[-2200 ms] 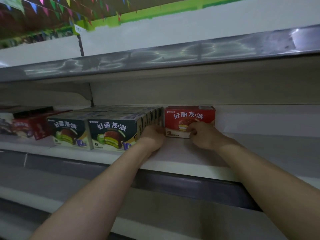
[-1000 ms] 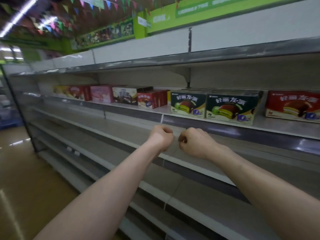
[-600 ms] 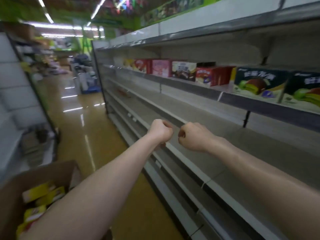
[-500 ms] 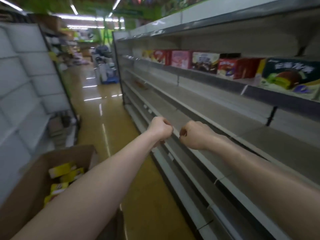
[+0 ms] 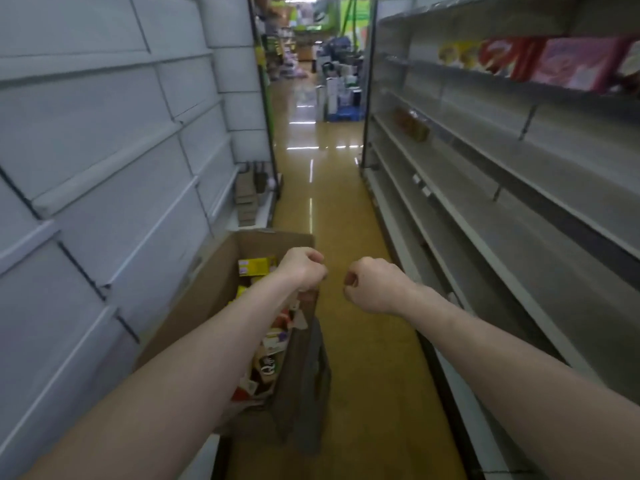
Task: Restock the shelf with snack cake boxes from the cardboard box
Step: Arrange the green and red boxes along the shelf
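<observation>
Two bare hands are stretched forward over the aisle, both curled into fists and holding nothing. The left hand [image 5: 302, 269] hangs above the far right edge of the open brown cardboard box [image 5: 207, 306], which is the landmark here. The right hand [image 5: 375, 285] is to the right of the box, over the glossy yellow-brown floor [image 5: 349, 341], near the left hand but not touching it.

Inside the box lie the snack cake boxes: a yellow one [image 5: 254, 266] near its far wall, and several mixed red, white and dark ones [image 5: 273, 344] along its right side (the left forearm hides part of them).

To the right of the box, across the floor, stands the long grey metal shelf unit [image 5: 485, 209]. On its upper level, far from the box, blurred yellow, red and pink packages [image 5: 540, 62] stand in a row. To the left of the box rises a pale grey panelled shelving wall [image 5: 104, 150].
</observation>
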A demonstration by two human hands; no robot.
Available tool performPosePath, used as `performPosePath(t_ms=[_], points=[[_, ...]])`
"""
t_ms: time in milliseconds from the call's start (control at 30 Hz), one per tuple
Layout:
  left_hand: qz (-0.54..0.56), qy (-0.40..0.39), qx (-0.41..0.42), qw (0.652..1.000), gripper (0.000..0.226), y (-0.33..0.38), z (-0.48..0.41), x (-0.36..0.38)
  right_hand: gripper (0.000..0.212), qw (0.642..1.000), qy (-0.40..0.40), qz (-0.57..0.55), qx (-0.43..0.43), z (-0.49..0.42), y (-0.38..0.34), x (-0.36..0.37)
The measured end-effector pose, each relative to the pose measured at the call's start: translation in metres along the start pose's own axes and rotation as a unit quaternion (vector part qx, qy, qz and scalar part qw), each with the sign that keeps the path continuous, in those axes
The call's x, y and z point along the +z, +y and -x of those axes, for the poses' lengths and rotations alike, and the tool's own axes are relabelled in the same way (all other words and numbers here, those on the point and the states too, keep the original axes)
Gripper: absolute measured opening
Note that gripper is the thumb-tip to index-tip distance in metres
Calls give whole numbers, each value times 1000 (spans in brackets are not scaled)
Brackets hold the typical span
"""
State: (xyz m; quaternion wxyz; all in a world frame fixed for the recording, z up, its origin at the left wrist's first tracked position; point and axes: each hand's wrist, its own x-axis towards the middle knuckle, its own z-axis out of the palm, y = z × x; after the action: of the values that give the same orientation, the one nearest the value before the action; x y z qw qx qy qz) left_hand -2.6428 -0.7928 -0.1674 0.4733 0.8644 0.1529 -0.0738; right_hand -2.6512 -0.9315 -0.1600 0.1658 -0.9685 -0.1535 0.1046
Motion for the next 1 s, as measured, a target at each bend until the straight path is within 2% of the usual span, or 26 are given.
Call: performPosePath(t_ms=[200,367,533,667,833,1000], points=[[28,19,-97,995,24,-85,-57,-65,22,997,-67,-17,-34,-75,-64,56],[66,17,-196,978,33,-157,-104,-92,20,991,-123,-11,-49,-138,-95,112],[84,17,-258,962,34,-225,-139,-103,11,980,-195,-42,-21,-182,-112,180],[98,8,-304,948,50,-280,-162,-97,13,967,-248,-66,4,-204,-119,239],[56,30,-347,936,41,-347,-177,-81,16,946,-302,-95,64,-216,-123,308],[-11,14,-375,927,42,-391,-179,-65,31,921,-352,-136,92,-217,-121,352]])
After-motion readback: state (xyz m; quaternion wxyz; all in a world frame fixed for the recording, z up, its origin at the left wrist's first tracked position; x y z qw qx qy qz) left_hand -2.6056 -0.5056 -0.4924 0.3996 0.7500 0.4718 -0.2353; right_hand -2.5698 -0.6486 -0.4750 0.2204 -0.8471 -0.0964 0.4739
